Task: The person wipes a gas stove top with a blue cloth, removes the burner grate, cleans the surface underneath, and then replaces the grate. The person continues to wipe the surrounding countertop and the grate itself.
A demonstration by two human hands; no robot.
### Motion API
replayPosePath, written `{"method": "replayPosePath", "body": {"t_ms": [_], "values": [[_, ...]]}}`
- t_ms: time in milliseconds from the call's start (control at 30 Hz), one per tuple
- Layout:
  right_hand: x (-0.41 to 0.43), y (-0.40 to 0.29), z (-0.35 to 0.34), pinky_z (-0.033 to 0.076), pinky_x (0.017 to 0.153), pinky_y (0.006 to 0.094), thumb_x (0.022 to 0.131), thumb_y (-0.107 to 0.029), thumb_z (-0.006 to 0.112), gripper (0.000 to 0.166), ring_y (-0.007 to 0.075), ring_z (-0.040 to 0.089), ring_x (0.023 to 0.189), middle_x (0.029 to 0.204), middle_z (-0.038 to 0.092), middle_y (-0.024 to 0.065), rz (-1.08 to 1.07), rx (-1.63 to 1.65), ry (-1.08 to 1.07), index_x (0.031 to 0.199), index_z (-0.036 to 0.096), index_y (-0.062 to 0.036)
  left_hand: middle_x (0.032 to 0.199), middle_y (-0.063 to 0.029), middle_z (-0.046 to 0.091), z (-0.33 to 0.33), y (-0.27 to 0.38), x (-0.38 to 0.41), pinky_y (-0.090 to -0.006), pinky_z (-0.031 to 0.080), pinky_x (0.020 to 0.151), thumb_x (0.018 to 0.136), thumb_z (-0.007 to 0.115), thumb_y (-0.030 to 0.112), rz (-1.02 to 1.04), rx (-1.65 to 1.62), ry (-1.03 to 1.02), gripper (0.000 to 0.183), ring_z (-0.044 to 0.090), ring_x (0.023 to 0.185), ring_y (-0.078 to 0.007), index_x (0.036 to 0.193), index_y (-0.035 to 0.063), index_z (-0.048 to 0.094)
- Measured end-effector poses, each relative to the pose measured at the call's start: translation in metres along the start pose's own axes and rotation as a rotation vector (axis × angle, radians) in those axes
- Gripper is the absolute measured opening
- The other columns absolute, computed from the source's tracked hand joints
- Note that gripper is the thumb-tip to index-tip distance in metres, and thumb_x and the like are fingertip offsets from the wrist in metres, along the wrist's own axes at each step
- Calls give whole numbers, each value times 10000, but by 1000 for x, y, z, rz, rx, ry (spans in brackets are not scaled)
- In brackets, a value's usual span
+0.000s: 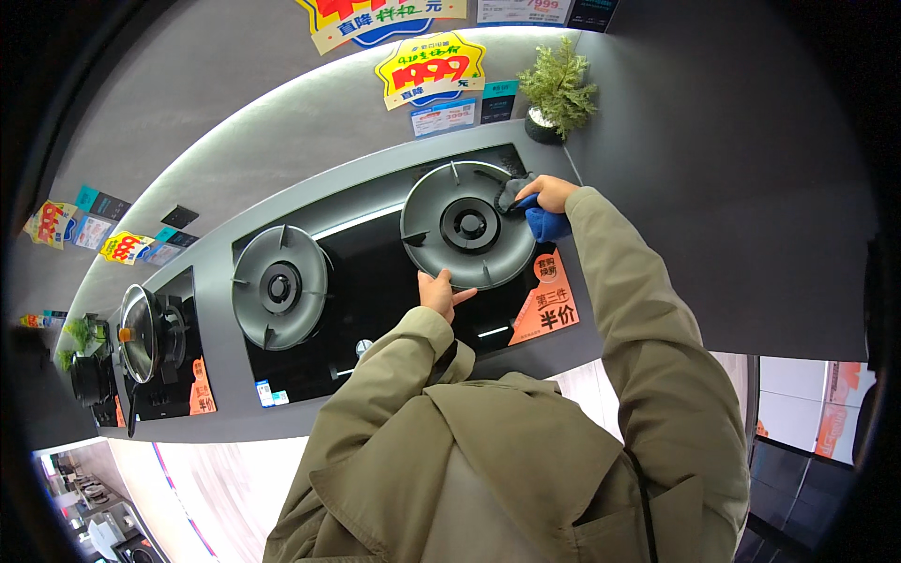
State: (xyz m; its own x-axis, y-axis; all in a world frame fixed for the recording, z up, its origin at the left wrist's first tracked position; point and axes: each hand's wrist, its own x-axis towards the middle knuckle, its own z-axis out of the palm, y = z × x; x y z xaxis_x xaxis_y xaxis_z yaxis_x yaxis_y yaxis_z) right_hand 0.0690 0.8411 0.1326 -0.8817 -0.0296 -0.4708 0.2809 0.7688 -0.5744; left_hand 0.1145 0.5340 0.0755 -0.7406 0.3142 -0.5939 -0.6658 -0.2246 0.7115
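Note:
A two-burner gas hob with a black glass top (366,281) is set in the grey counter in front of me. My left hand (439,292) is at the near rim of the right burner's round grey drip pan (457,264), its thumb and fingers around the edge. At the pan's upper right rim my right hand (552,193) holds a blue and grey cloth (547,224), the grey part lying against the rim. The left burner's pan (246,302) is untouched. An orange printed sticker (547,310) lies on the glass near the right corner.
Behind the hob, a small potted plant (559,88) stands near price signs (431,67) on the grey back panel. Farther left, a glass-lidded pan (141,334) sits on another hob (184,310), its handle pointing towards the counter's front edge. More plants and a dark pot (88,380) are beyond.

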Motion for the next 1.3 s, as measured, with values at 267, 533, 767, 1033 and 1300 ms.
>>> {"method": "replayPosePath", "body": {"t_ms": [267,533,767,1033,1300], "values": [[-3,11,30,430,958,379,768,-1,513,348,315,530,1086,1133,612,29,-117,-201,304,1040,679,-139,1186,-120,572,-9,-4,14,-495,552,783,913,506,39,-2,3,6,339,622,1016,-279,1234,95,416],[-44,47,35,442,911,387,695,49,442,375,333,538,1016,1079,613,50,-181,-51,967,974,663,-68,1110,-114,616,-10,1,22,-432,609,720,883,528,-22,33,-142,-65,349,665,920,-262,1212,78,467],[-117,33,64,428,975,359,756,51,444,464,297,554,1136,1220,591,121,-41,1289,859,1186,602,-20,1134,-150,606,-28,21,-7,-452,601,758,868,545,-39,27,-215,-42,351,646,981,-306,1200,50,476],[-198,-99,66,381,1055,432,987,-309,422,498,288,493,1221,1361,481,134,-625,1847,525,1414,358,-60,1165,-177,591,-20,65,-122,-439,534,915,838,546,-74,75,-278,-285,395,625,1041,-308,1217,10,474],[-262,-175,107,228,1115,472,819,-159,576,509,411,284,1383,1480,290,261,-747,299,1224,1262,516,84,1097,-184,621,-9,83,-176,-460,545,871,870,614,76,163,-331,-434,360,636,994,-323,1204,14,495]]}}
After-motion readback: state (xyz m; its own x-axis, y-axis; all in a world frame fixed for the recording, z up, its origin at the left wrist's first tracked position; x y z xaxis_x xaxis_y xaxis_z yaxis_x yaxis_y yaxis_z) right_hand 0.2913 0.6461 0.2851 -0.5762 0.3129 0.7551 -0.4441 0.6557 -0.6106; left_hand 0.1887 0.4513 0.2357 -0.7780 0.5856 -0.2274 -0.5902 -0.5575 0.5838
